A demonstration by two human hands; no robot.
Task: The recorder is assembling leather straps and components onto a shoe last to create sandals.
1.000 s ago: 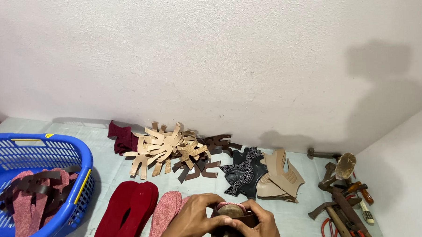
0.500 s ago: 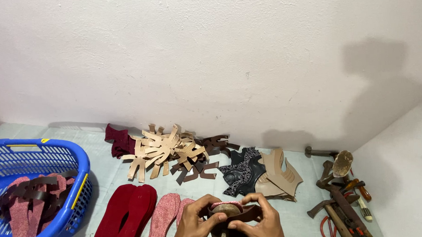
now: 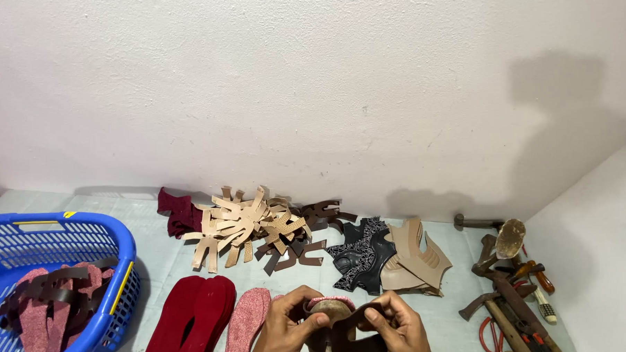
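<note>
Nearest, bottom centre: left hand (image 3: 285, 329) and right hand (image 3: 400, 327), both closed in a pinch on one piece of work, a sandal sole with a speckled pink edge (image 3: 329, 304) and a dark brown cut strap (image 3: 353, 331) lying across it. Fingers and thumbs press the strap against the sole from either side, seemingly to keep the two aligned.

Just left of the hands, flat on the pale tiled floor (image 3: 160, 261): one speckled pink insole (image 3: 246, 323), then a pair of dark red felt-like insoles (image 3: 191, 322) lying side by side, toes pointing to the wall.

Far left: blue slotted plastic basket (image 3: 125, 248) holding assembled pink soles with brown straps (image 3: 50, 303), piled loosely.

Far right, along the side wall: cluster of hand tools (image 3: 508, 297), including hammers, red-handled pincers and a brush-like piece, laid within arm's reach.

Middle distance, right of centre: stack of beige cut upper pieces (image 3: 416, 259), touching a stack of black patterned upper pieces (image 3: 361, 254).

Further back, against the white plaster wall (image 3: 310, 93): heap of tan branched strap cut-outs (image 3: 249, 223), overlapping dark brown strap cut-outs (image 3: 308, 238) on its right and a small pile of maroon pieces (image 3: 179, 212) on its left. Materials appear sorted by colour and kind.
</note>
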